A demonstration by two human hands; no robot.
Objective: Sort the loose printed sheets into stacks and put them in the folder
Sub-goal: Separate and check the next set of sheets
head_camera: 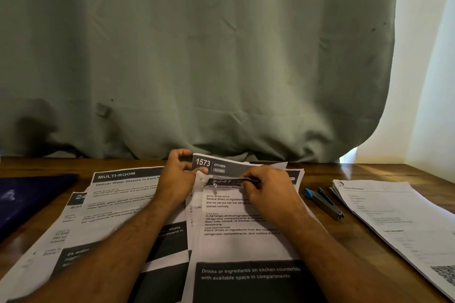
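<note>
Printed white paper sheets with black header bands (246, 233) are lying spread over the near middle of the brown wooden table (369, 174). Both bare forearms are reaching forward from the near edge. The left hand (178, 174) is curling its fingers round the far left corner of the sheet headed 1573 KITCHEN (221, 166), lifting it. The right hand (268, 189) is pinching a thin dark object I cannot identify at the top of the sheet beneath, fingers bent. A blue-tipped grey stapler (323, 202) is lying to the right, beside another paper stack (394, 216)

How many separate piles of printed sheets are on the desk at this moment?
3: the MULTI-ROOM pile at left, the centre pile under both hands, and the right pile beyond the stapler. Overlaps may hide more.
</note>
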